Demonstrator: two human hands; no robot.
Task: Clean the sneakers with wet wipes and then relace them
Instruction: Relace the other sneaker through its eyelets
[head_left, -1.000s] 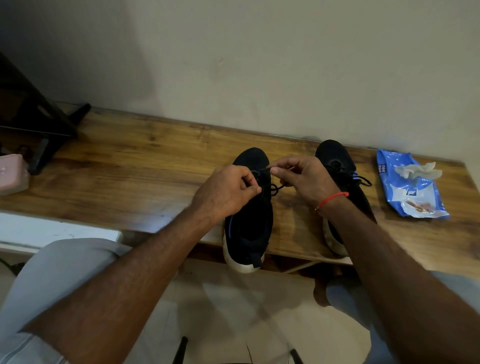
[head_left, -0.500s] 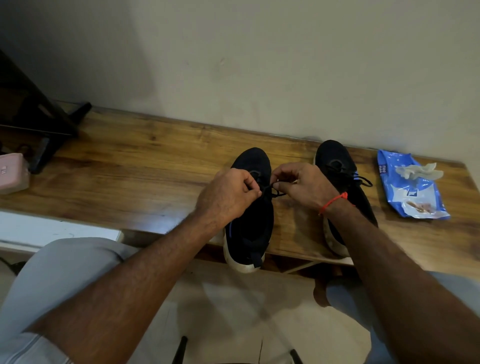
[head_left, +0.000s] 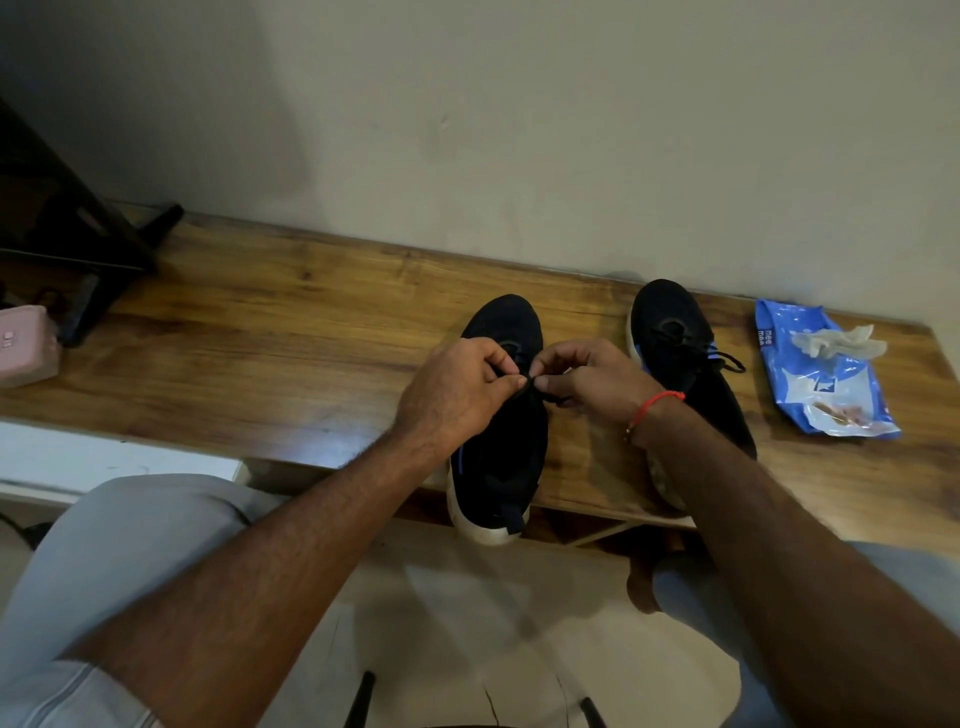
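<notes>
Sneakers are being shown on the bench (head_left: 260, 332), both black with pale soles, toes towards the wall edge and heels at the front edge. The left sneaker (head_left: 501, 441) is being relaced near the middle of the front edge, its heel overhanging that edge slightly; the right sneaker (head_left: 675, 343) is lying just beside it towards the right end, partly hidden by the forearm, with its lace apparently already tied into a small bow.

Compared with a second ago, the two hands are being brought closer together above the tongue, until the fingertips are almost touching. The lace (head_left: 535, 389) is now being pinched by the left hand (head_left: 457, 395) between thumb and forefinger, and by the right hand (head_left: 597, 379) in the same manner, both with curled fingers. This narrowing is being read as a knot or bow being formed or drawn tight, which suggests that relacing of the second shoe is nearing completion; the knot itself is too small and dark to be made out.

The wipes pack (head_left: 826, 384) is lying at the right end of the bench, with a crumpled wipe (head_left: 836, 343) resting on it, so cleaning is being judged as finished. A pink object (head_left: 26, 343) is lying at the left end.
</notes>
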